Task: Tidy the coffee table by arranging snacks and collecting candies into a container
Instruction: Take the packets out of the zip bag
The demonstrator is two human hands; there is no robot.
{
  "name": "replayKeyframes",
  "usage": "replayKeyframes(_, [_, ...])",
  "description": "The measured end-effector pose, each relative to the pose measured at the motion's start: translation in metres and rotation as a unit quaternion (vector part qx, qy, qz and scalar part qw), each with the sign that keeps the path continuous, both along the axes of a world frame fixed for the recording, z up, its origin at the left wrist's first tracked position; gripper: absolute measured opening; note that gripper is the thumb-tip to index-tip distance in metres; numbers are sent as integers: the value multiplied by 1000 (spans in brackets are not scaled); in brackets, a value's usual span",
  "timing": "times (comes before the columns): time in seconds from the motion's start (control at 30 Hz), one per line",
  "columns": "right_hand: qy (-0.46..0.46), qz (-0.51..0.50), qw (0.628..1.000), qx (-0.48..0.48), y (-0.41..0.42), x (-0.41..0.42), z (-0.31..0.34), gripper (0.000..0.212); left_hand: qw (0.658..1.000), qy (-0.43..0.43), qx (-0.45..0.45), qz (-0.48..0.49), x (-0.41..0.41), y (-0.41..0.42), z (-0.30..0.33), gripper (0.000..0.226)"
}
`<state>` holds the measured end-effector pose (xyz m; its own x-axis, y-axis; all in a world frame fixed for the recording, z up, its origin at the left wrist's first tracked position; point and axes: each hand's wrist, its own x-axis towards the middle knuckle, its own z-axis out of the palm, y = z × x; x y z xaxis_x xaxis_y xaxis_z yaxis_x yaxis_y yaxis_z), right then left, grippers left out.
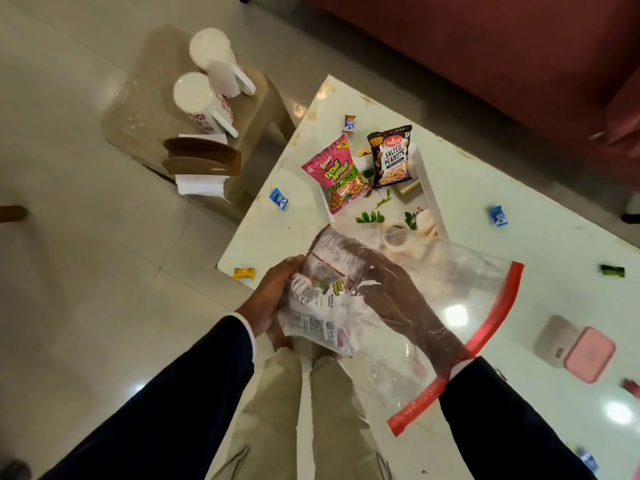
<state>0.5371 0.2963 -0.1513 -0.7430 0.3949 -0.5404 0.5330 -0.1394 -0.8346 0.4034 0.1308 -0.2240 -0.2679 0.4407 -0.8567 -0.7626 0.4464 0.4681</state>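
Soft, dim indoor light falls from overhead. The glossy white coffee table (519,216) carries round bright glare spots on its near right part, and the floor left of the table shows fainter ones. Beyond the table's far edge the frame darkens and blurs. Wide-angle distortion tilts and bends the table's edges.

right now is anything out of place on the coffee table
Yes. Wrapped candies lie scattered across the table: a blue candy left of the tray, another blue one to its right, a yellow candy at the near edge, a green one far right.
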Motion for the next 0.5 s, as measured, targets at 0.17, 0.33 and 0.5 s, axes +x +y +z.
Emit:
replayKeyframes(0.17, [138,16,952,272,5,9,-15,41,997,77,9,19,-2,-5,3,26])
replayKeyframes(0.33, [33,3,940,341,17,21,-16,11,987,157,-11,31,-23,-11,7,34])
replayKeyframes(0.5, [37,-27,994,102,32,46,6,39,980,173,-63,74,-52,-40,2,37])
